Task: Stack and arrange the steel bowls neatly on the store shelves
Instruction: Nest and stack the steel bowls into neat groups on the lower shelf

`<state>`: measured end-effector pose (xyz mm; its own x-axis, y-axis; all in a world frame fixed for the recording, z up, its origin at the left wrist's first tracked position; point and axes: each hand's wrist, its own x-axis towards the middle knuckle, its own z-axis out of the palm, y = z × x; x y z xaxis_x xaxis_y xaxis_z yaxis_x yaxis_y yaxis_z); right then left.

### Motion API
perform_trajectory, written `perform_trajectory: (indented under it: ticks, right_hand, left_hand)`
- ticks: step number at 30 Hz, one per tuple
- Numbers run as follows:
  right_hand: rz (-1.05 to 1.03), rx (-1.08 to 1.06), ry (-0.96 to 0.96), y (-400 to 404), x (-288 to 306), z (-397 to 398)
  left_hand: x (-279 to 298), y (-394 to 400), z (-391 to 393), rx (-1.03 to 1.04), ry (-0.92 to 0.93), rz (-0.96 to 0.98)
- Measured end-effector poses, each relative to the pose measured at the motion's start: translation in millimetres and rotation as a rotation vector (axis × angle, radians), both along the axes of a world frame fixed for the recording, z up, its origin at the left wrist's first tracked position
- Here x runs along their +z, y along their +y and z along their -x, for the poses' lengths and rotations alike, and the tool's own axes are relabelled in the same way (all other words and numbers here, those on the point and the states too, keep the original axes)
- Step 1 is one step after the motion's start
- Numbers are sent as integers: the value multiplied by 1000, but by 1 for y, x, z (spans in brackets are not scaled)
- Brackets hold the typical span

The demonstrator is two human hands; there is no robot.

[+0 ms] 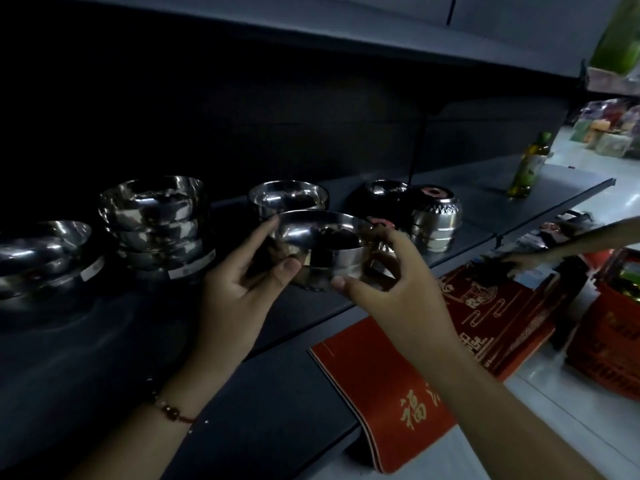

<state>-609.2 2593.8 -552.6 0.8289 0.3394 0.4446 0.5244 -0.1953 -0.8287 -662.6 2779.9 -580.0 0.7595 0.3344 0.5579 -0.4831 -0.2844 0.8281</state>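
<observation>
Up close, a steel bowl (325,247) is held upright above the shelf (277,341), gripped on either side by both hands: the left hand (239,292) with thumb and fingers curled round its left wall, the right hand (388,289) pinching its right rim and base. Just behind stands a single bowl (288,199). To the left sits a stack (156,223) of bowls; right, patterned cups (434,216). Red boxes (485,323) lie below, near another person's hand (523,261).
</observation>
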Motion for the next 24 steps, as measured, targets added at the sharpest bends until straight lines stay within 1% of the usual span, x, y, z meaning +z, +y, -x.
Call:
perform_trajectory:
  ticks: [5, 8, 10, 14, 17, 21, 24]
  right_hand:
    - [-33, -60, -177, 24, 9, -28]
    - [-82, -33, -230, 42, 17, -51]
    - [-134, 1, -221, 55, 20, -71]
    - [-201, 105, -192, 78, 23, -105]
    - [-165, 109, -184, 89, 18, -123]
    - [-79, 111, -133, 90, 1, -139]
    - [-57, 137, -86, 88, -7, -144]
  left_hand:
    - [4, 11, -24, 193, -107, -190]
    - [10, 13, -43, 241, -143, -220]
    - [17, 15, -57, 281, -174, -223]
    - [27, 28, -85, 319, -181, -139]
    - [22, 37, -103, 372, -142, -131]
    - [5, 45, -118, 422, -91, -148]
    - [-6, 47, -122, 452, -68, -177]
